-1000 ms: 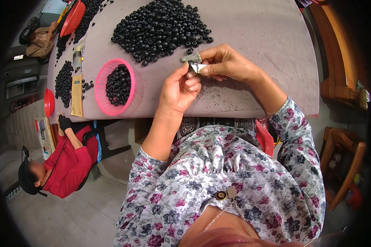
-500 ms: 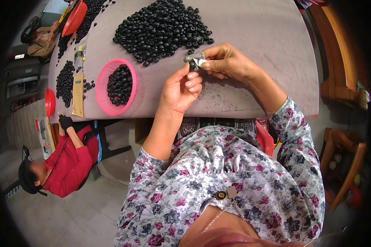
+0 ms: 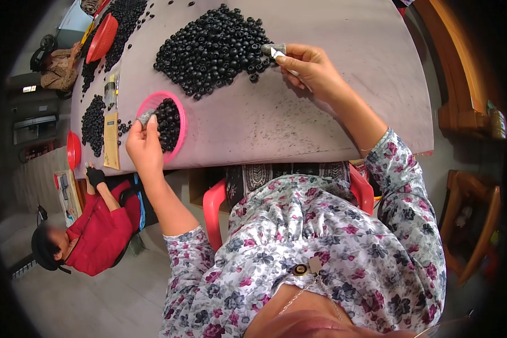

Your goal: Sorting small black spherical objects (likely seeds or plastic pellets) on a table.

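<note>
My left hand is at the near left side of a pink mesh basket part filled with round black beads. Its thumb and index finger are drawn together, the index tip wrapped in a grey cover; whether a bead is between them is hidden. At the right edge of a large heap of black beads, my right hand pinches a small folded white piece, paper-like in look. A grey cover sits on that index fingertip too.
Left of the basket lie a tan card, a clear packet and a smaller bead pile. Red baskets stand farther off. A person in red sits at the left, another at the far left. Dark specks dot the grey cloth.
My hands were together over a bead and the white piece. Now the left has moved left to the pink basket, while the right has moved up and right to the heap's edge, keeping the white piece.
</note>
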The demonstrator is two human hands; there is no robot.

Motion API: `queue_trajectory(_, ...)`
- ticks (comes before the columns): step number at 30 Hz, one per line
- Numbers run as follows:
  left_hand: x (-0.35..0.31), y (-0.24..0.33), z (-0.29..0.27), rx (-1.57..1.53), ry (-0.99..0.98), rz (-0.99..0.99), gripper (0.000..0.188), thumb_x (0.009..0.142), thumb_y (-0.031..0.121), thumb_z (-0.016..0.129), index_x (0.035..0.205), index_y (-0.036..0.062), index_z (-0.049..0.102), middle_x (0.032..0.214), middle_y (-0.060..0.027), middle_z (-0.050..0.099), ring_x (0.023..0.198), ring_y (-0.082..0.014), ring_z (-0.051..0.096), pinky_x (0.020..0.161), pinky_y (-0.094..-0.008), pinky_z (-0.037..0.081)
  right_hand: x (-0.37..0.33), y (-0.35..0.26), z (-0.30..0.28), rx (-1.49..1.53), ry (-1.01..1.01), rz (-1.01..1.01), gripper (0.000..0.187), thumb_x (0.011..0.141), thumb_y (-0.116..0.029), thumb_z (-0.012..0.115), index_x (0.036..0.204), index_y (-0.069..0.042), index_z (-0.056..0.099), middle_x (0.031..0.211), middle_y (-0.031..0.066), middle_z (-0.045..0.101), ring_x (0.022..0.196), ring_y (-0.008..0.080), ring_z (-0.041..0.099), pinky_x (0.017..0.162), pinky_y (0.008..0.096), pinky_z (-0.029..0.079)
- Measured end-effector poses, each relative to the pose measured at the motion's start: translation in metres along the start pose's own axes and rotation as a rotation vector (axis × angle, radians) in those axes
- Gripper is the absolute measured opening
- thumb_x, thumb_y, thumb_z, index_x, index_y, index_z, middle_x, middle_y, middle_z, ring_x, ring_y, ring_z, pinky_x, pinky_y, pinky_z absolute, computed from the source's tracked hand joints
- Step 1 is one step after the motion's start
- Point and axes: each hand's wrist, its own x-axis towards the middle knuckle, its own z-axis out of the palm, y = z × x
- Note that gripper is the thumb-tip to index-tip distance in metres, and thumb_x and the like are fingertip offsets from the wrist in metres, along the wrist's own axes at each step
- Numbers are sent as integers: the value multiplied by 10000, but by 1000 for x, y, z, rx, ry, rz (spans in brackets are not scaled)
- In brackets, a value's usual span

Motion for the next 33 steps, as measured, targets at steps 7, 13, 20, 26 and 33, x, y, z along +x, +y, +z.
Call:
queue_trajectory(7, -29, 43, 96, 201, -97, 576, 134, 904, 138, 653, 889, 6, 636, 835, -148, 600, 724, -328, 598, 645, -409, 473, 5, 9, -6, 2, -1, -14, 160, 989, -169, 584, 904, -35, 606, 596, -31, 464, 487, 39, 419, 414, 214, 302)
queue_trajectory(13, -2, 48, 162, 300, -286, 524, 136, 852, 131, 684, 884, 19, 616, 840, -148, 621, 763, -348, 625, 656, -422, 490, -4, -4, 1, -16, -35, 29, 148, 988, -169, 580, 926, -41, 620, 605, -39, 474, 496, 35, 422, 425, 209, 303)
queue_trajectory(20, -21, 42, 161, 303, -358, 547, 192, 792, 143, 731, 900, 50, 602, 877, -139, 603, 798, -358, 624, 668, -450, 498, -4, 2, 4, -26, -40, 17, 116, 971, -162, 589, 943, -55, 621, 608, -51, 469, 517, 23, 417, 448, 192, 296)
queue_trajectory(26, -32, 32, 152, -39, -379, 254, 119, 839, 119, 710, 835, 38, 622, 820, -77, 628, 720, -253, 624, 600, -360, 487, -7, 5, 1, -303, -146, -123, 277, 935, -161, 649, 1161, 1, 645, 718, -51, 540, 582, 18, 447, 494, 179, 326)
queue_trajectory(33, -38, 23, 139, -1418, -746, -800, 161, 930, 205, 669, 950, 47, 641, 809, -39, 633, 688, -115, 543, 581, -230, 447, -13, 10, 7, -311, -381, -136, 472, 908, -165, 680, 1338, -14, 558, 777, -40, 577, 636, 33, 468, 537, 196, 371)
